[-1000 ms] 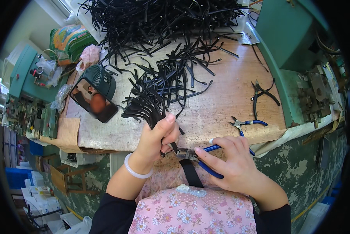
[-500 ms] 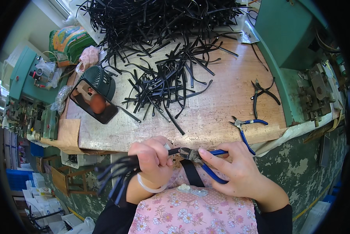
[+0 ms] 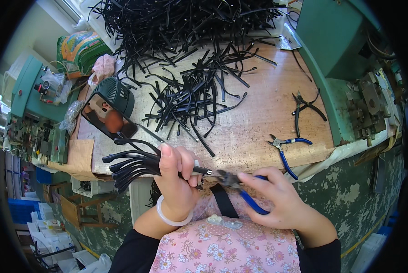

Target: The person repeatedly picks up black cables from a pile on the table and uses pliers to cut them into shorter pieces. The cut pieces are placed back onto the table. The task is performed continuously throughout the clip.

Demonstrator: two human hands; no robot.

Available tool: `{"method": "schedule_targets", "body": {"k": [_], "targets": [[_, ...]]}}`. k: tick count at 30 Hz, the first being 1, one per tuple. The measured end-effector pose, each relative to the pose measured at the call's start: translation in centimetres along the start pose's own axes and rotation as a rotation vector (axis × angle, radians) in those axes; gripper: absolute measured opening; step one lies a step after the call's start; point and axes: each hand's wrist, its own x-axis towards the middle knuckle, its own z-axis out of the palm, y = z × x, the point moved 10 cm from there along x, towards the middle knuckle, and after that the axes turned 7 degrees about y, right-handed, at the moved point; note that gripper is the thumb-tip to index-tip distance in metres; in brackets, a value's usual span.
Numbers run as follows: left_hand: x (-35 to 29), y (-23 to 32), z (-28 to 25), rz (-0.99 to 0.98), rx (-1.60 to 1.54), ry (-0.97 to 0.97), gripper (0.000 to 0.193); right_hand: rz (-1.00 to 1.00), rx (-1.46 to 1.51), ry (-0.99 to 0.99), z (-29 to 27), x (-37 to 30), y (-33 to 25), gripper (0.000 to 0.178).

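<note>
My left hand (image 3: 179, 184) is closed around a bundle of black eyeglass temples (image 3: 133, 167). Their curved ends fan out to the left, and one temple's straight tip (image 3: 203, 171) sticks out to the right past my fingers. In my right hand (image 3: 281, 200) is a pair of blue-handled cutting pliers (image 3: 247, 196), its jaws blurred and just to the right of that tip, seemingly apart from it. Both hands are above my lap, before the table's near edge. A loose pile of temples (image 3: 185, 102) lies mid-table.
Beyond the pile rises a large heap of temples (image 3: 190, 22). Blue-handled pliers (image 3: 282, 154) and black-handled pliers (image 3: 298, 111) lie at the right, beside a green machine (image 3: 336, 54). At the left, a phone (image 3: 106, 120) leans on a small fan (image 3: 117, 93).
My left hand has turned, swinging the bundle's fanned ends upward. The pliers' jaws have come off the temple's tip and moved slightly right and down.
</note>
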Motion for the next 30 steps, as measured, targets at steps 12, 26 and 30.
{"method": "schedule_targets", "body": {"k": [12, 26, 30], "targets": [[5.8, -2.1, 0.4, 0.064, 0.169, -0.362, 0.023, -0.031, -0.159, 0.038, 0.5, -0.5, 1.0, 0.064], [9.6, -3.0, 8.4, 0.707, 1.105, -0.780, 0.025, 0.094, 0.044, -0.031, 0.5, -1.9, 2.9, 0.077], [8.1, -3.0, 4.8, -0.078, 0.382, -0.586, 0.026, 0.300, 0.228, -0.044, 0.9, -2.0, 5.2, 0.094]]}}
